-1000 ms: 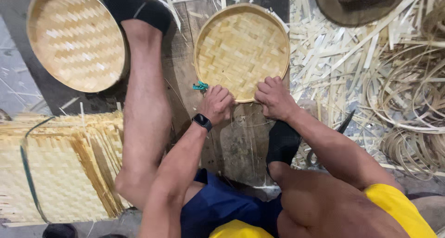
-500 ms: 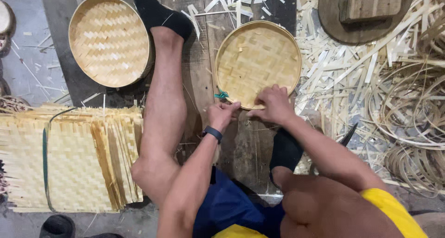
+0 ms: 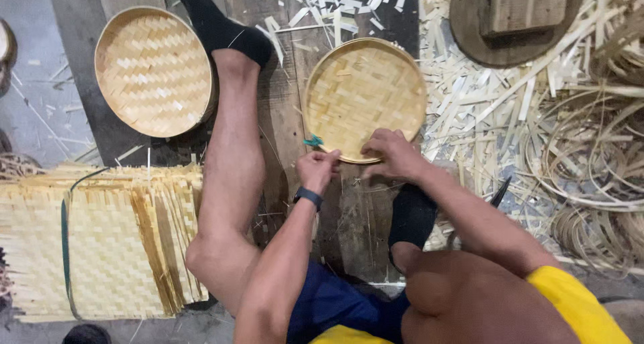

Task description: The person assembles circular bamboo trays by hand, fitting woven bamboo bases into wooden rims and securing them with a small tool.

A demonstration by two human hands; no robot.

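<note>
Pinching the near rim of the round woven bamboo tray, the left hand and right hand sit close together, steadying it just ahead on the wooden planks, between the outstretched legs.

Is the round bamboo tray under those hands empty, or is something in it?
Empty: the woven bamboo tray lies open side up, showing only its bare weave inside.
</note>
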